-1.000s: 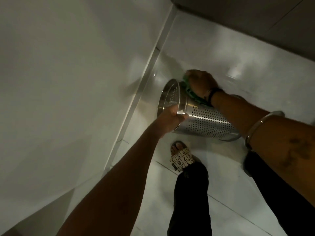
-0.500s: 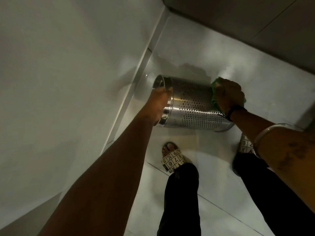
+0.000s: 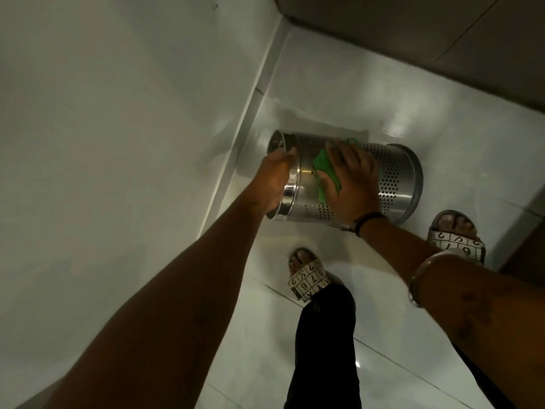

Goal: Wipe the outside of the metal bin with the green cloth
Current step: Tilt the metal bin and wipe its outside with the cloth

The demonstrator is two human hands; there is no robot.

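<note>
Since a moment ago our right hand (image 3: 351,178) has slid the green cloth (image 3: 413,168) from the base toward the rim of the perforated metal bin (image 3: 392,175), held tilted above the floor (image 3: 383,305), pressing flat while our left hand (image 3: 275,178) clamps the slick, light rim.
</note>
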